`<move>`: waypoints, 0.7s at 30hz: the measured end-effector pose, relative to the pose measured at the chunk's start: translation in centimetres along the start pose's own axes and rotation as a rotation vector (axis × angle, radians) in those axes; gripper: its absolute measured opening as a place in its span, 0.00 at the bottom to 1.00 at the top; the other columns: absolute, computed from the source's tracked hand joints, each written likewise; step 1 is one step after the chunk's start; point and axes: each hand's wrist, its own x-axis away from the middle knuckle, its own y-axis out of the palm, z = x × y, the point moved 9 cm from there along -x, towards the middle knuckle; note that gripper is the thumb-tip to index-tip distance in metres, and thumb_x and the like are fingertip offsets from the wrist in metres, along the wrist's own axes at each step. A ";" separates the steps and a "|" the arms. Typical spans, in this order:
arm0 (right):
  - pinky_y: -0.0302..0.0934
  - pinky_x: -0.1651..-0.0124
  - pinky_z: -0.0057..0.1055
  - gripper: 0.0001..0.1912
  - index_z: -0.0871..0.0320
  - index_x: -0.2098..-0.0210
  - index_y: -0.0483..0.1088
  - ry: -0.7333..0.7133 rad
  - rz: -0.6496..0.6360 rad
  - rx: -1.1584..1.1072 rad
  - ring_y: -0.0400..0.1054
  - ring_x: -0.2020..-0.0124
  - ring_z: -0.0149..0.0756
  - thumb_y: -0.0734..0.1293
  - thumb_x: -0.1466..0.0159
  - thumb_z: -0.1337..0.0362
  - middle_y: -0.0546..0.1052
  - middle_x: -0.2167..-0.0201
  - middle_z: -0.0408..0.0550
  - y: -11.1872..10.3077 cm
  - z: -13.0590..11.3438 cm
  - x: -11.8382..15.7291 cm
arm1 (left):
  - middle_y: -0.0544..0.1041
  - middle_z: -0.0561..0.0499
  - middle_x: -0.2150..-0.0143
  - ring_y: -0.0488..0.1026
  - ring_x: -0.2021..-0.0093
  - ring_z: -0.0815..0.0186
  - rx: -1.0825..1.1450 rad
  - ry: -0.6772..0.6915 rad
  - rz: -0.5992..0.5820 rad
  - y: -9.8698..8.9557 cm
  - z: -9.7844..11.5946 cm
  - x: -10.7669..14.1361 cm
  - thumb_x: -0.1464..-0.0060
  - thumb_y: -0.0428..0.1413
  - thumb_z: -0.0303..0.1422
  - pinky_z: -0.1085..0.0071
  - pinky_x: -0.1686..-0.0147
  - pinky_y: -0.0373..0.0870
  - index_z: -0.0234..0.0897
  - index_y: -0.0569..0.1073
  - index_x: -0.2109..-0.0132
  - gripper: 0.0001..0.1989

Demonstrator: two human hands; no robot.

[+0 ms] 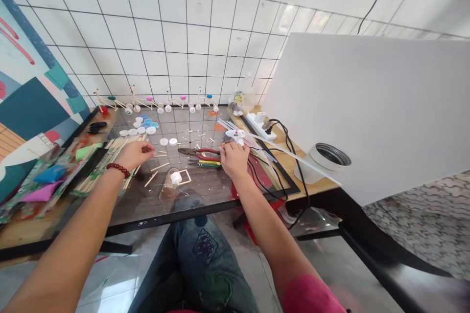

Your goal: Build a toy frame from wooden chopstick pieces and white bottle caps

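Note:
My left hand (135, 154), with a beaded bracelet, hovers over wooden sticks (110, 161) at the left. Its fingertips are pinched together; what they hold is too small to tell. My right hand (235, 159) is curled beside the white glue gun (235, 134) and the red handle ends of the pliers (200, 152); what lies under its fingers is hidden. Yellow-green handled cutters (207, 163) lie below the pliers. Nearer me, a small square stick frame (185, 176) touches a white cap (176, 177). Several loose sticks (159, 167) lie between my hands.
Along the back stand several stick-and-cap figures (168, 102). White and blue caps (147, 124) lie at left. Glue sticks (264, 151), a power strip (261, 126) with cables and a white tub (323, 162) are at right. Coloured packets (47, 178) cover the left edge.

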 end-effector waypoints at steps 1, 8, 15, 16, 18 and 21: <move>0.48 0.49 0.43 0.16 0.57 0.58 0.77 0.000 -0.006 0.002 0.68 0.53 0.48 0.60 0.24 0.59 0.80 0.57 0.56 0.1 -0.1 0.0 | 0.84 0.48 0.69 0.80 0.65 0.55 0.030 0.007 -0.070 0.5 0.2 0.6 0.57 0.63 0.46 0.63 0.63 0.76 0.42 0.81 0.67 0.13; 0.47 0.50 0.42 0.16 0.58 0.59 0.77 0.002 -0.011 0.011 0.68 0.54 0.48 0.60 0.25 0.59 0.80 0.58 0.56 0.3 -0.2 0.0 | 0.82 0.49 0.72 0.79 0.67 0.54 -0.118 -0.004 -0.309 3.1 2.3 2.5 0.62 0.64 0.50 0.64 0.67 0.71 0.43 0.79 0.73 0.16; 0.45 0.51 0.41 0.15 0.57 0.61 0.77 -0.012 -0.003 0.026 0.67 0.55 0.46 0.61 0.25 0.59 0.80 0.60 0.53 0.4 -0.2 0.1 | 0.80 0.49 0.73 0.76 0.68 0.56 -0.099 0.042 -0.123 1.4 1.3 1.5 0.53 0.57 0.45 0.65 0.67 0.69 0.42 0.74 0.74 0.12; 0.45 0.51 0.40 0.15 0.57 0.61 0.77 -0.014 0.004 0.027 0.67 0.55 0.45 0.61 0.25 0.59 0.80 0.60 0.53 0.4 -0.2 0.1 | 0.80 0.50 0.73 0.76 0.68 0.57 -0.083 0.018 -0.038 0.2 0.5 1.4 0.51 0.56 0.44 0.65 0.67 0.69 0.42 0.75 0.72 0.12; 0.45 0.52 0.40 0.14 0.57 0.61 0.77 -0.025 0.024 0.026 0.67 0.55 0.45 0.62 0.25 0.60 0.80 0.61 0.53 0.4 -0.3 0.2 | 0.81 0.49 0.70 0.77 0.67 0.57 -0.068 -0.038 0.113 -2.0 -0.8 1.6 0.48 0.55 0.43 0.66 0.65 0.70 0.41 0.77 0.68 0.12; 0.44 0.52 0.40 0.13 0.58 0.61 0.77 -0.051 0.054 0.022 0.66 0.56 0.44 0.62 0.26 0.60 0.80 0.61 0.52 0.4 -0.4 0.3 | 0.84 0.45 0.61 0.79 0.61 0.55 -0.090 -0.082 0.262 -4.0 -1.4 2.1 0.46 0.55 0.39 0.64 0.57 0.73 0.39 0.81 0.61 0.12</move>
